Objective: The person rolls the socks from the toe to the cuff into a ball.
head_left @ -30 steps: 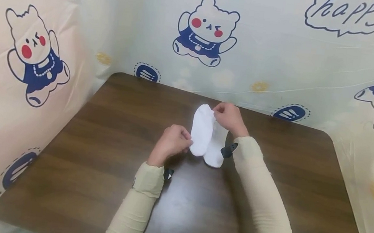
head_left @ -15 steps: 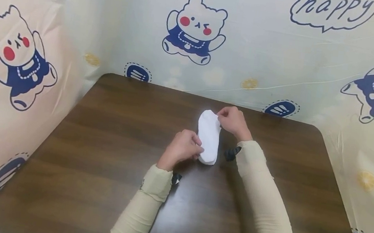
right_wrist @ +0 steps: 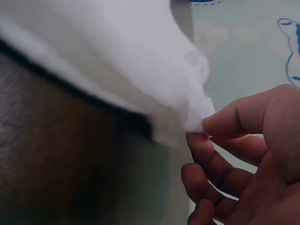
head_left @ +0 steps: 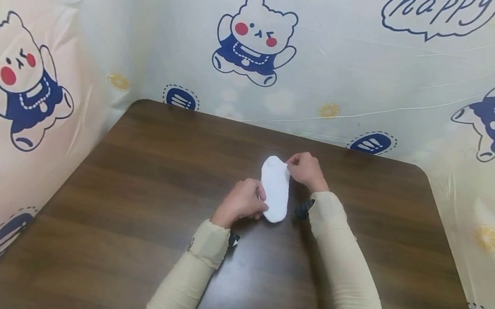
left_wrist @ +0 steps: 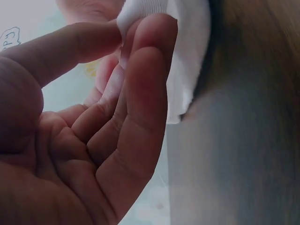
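Observation:
A white sock (head_left: 274,190) lies lengthwise over a second sock, which it almost fully covers in the head view. My left hand (head_left: 244,200) pinches its near left edge between thumb and fingers; ribbed knit (left_wrist: 144,10) shows at that grip in the left wrist view. At the far right edge, my right hand (head_left: 306,171) pinches a corner of the upper sock between thumb and index finger. In the right wrist view the white cloth (right_wrist: 117,47) stretches from those fingertips, with another white layer (right_wrist: 56,58) beneath it.
Both hands work over a dark brown wooden table (head_left: 159,165) with rounded corners. A pale curtain (head_left: 332,57) printed with cartoon bears surrounds it at the back and sides. Small black devices are strapped at both wrists.
The upper sock has shifted right over the lower one, which showed beside it a second ago. Both hands have then come slightly nearer and lower with the sock.

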`<action>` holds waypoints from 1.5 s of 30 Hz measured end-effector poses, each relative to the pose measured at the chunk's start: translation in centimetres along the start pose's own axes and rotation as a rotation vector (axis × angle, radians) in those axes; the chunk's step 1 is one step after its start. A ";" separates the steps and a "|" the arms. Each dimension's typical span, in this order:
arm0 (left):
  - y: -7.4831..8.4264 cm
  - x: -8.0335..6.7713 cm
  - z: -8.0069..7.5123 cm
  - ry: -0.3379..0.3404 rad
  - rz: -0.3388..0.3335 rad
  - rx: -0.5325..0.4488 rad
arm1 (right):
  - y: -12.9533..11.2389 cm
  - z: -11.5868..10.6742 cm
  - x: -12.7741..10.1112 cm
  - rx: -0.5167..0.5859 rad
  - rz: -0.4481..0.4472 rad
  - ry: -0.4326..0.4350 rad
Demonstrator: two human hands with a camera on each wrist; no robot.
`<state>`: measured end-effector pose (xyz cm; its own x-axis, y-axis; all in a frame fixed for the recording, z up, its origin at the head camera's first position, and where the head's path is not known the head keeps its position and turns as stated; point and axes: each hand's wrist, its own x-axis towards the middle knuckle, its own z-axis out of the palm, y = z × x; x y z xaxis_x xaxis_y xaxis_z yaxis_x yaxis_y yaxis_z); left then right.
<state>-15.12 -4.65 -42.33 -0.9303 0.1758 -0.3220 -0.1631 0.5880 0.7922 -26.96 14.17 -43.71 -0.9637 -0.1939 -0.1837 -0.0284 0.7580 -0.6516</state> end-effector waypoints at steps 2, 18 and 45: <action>-0.3 0.2 0.1 -0.014 0.005 0.019 | 0.4 0.3 0.1 0.000 0.016 -0.011; -0.5 0.8 0.1 -0.034 0.056 0.151 | 1.3 0.3 -0.1 -0.015 0.047 -0.002; -2.5 2.4 -2.6 -0.180 0.983 0.606 | 3.4 -1.3 -9.5 -0.503 -0.805 -0.014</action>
<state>-17.75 -7.79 -43.75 -0.5007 0.8456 0.1847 0.8299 0.4084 0.3802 -18.22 19.42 -43.20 -0.6016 -0.7802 0.1714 -0.7970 0.5721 -0.1936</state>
